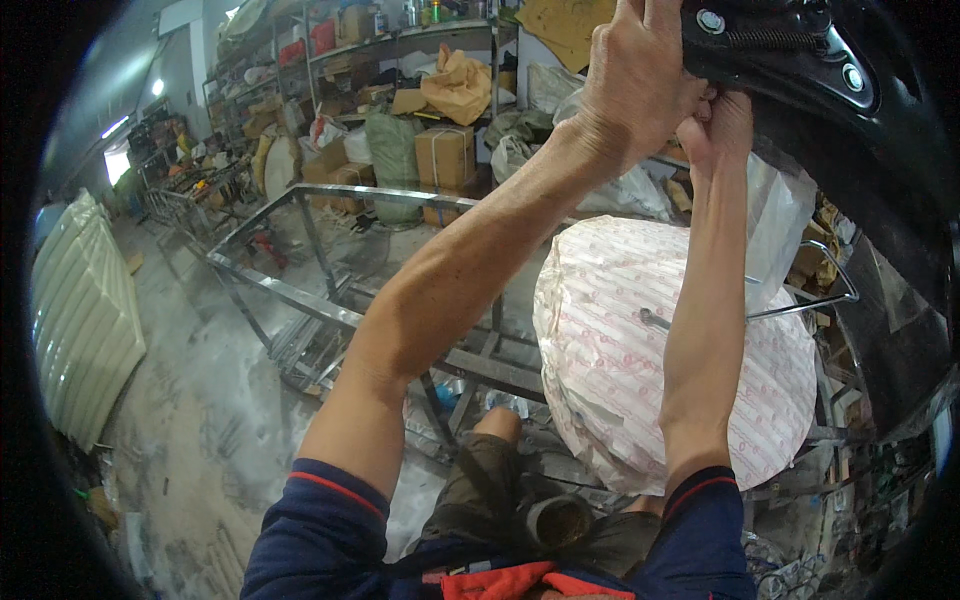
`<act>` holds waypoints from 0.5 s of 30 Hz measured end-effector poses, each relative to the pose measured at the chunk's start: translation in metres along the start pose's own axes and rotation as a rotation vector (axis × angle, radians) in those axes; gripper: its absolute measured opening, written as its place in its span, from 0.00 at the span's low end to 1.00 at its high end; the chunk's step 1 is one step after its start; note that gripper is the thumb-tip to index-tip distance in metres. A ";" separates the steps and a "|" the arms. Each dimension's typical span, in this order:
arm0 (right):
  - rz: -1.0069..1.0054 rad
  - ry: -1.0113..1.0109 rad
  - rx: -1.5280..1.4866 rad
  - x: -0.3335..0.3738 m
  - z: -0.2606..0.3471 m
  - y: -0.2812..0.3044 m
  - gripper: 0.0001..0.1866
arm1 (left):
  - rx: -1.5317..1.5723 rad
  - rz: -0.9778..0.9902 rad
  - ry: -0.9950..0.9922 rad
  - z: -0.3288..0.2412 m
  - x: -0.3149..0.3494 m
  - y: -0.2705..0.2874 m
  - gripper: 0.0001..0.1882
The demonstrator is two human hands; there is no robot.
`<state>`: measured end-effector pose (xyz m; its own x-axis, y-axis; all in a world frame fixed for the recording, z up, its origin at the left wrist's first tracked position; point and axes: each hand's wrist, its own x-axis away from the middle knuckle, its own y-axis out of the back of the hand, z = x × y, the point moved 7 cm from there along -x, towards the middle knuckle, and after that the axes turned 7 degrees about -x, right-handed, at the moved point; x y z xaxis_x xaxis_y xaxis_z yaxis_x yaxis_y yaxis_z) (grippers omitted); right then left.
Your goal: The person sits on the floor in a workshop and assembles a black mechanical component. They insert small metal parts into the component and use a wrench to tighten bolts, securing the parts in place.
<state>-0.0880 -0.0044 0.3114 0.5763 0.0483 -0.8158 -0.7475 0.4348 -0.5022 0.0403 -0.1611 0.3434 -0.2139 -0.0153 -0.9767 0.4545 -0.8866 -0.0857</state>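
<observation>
At the top of the head view, a glossy black metal part (800,90) hangs on the right, fitted with a coil spring (775,41) and shiny bolts (852,77). My left hand (640,70) is raised against its left edge. Its fingers point upward and run out of the picture, so their grip is hidden. Just below and to the right, my right hand (718,118) is closed, its fingers curled in at the part's lower edge. Whatever the right fingers hold cannot be made out. The two hands touch or nearly touch.
Below my hands lies a large round bundle in pink-printed white wrapping (600,330), with a bent metal rod (800,308) above it. A metal frame (300,290) stands left of it. Behind are cardboard boxes (445,158) and loaded shelves (400,35). Pale ribbed panels (85,320) stand far left.
</observation>
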 end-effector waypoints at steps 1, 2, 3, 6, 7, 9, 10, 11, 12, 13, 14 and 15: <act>-0.070 0.066 0.062 0.001 0.002 0.000 0.07 | 0.001 -0.017 -0.018 0.000 0.000 0.000 0.48; -0.053 0.055 0.035 0.000 -0.001 -0.007 0.06 | 0.002 -0.035 -0.036 0.001 0.001 0.000 0.48; -0.041 0.047 0.008 0.000 -0.003 -0.010 0.06 | -0.003 -0.031 -0.036 0.001 0.001 0.001 0.47; -0.007 -0.031 -0.076 0.007 -0.006 -0.016 0.06 | -0.009 -0.021 -0.027 0.000 0.002 0.002 0.47; 0.005 -0.066 -0.104 0.009 -0.007 -0.017 0.06 | -0.002 -0.019 -0.018 -0.001 0.002 0.001 0.46; 0.007 -0.034 -0.045 0.003 0.001 -0.017 0.06 | 0.025 -0.014 0.002 -0.001 0.001 0.000 0.46; 0.007 -0.017 -0.017 0.002 0.003 -0.018 0.06 | 0.045 -0.012 0.012 -0.001 0.001 -0.001 0.46; -0.090 0.072 0.140 0.002 0.007 -0.010 0.06 | 0.066 -0.010 0.023 0.000 0.002 -0.001 0.46; -0.190 0.160 0.299 0.008 0.007 -0.019 0.06 | 0.049 -0.030 -0.001 0.000 0.003 -0.001 0.46; -0.289 0.247 0.459 0.014 0.011 -0.024 0.06 | 0.032 -0.051 -0.025 0.001 0.003 0.000 0.46; -0.164 0.169 0.310 0.009 0.006 -0.022 0.06 | 0.015 -0.071 -0.048 0.001 0.003 0.001 0.46; -0.034 0.101 0.166 0.002 0.007 -0.017 0.07 | 0.009 -0.079 -0.074 0.000 0.002 -0.001 0.45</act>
<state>-0.0715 -0.0058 0.3201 0.5581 -0.0560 -0.8279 -0.6585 0.5772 -0.4829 0.0392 -0.1605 0.3417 -0.3124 0.0213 -0.9497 0.4262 -0.8903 -0.1602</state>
